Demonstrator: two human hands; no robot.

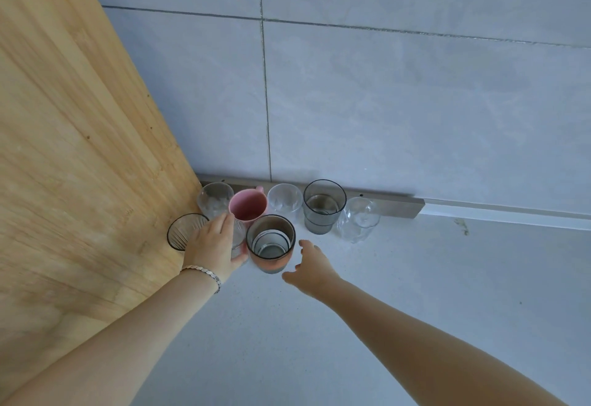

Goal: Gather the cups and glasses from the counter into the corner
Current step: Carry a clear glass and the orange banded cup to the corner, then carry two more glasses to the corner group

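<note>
Several cups and glasses stand in the counter's corner. Along the wall are a clear glass [215, 198], a pink mug [248, 205], another clear glass [285, 200], a smoky grey glass [323, 205] and a clear faceted glass [358, 219]. A ribbed glass [182, 230] stands against the wood panel. My left hand [213, 243] is wrapped over a clear glass [238, 241], mostly hidden under it. A pink-tinted tumbler [270, 243] stands in front of the mug. My right hand [311, 266] hovers just right of that tumbler, fingers spread, apart from it.
A wooden panel [80, 149] forms the left wall of the corner. Grey tiles [399, 101] back the white counter [351, 341], with a metal strip [393, 202] along the wall's base. A small dark stain [462, 225] marks the counter on the right.
</note>
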